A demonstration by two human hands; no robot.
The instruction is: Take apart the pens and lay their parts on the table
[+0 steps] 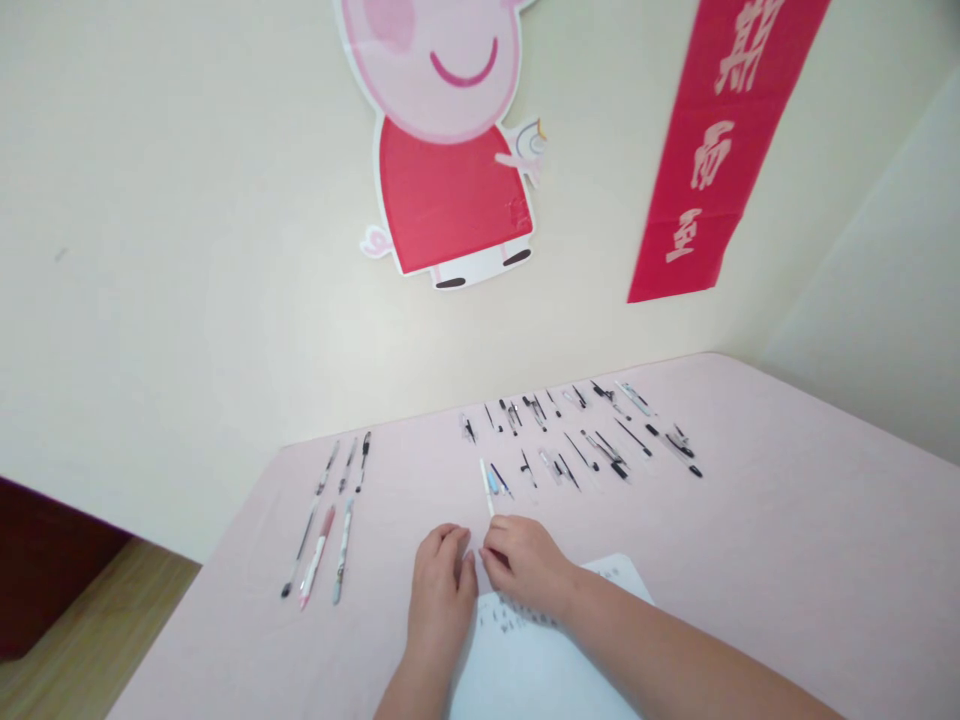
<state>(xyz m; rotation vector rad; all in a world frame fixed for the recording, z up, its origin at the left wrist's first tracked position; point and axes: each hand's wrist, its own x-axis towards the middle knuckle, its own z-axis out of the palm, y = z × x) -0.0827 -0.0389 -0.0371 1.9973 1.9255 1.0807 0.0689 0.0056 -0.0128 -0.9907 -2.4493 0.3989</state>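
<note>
White, a slim pen barrel [486, 485] points toward the far edge of the desk [765, 560], meeting the right hand [521, 555], whose grip I cannot tell; the left hand [441, 575] curls loosely, unfilled.

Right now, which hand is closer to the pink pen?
The left hand. It is to the right of the pink pen, with another pen between them. The right hand is farther right, past the left hand, at the far end of the paper.
</note>
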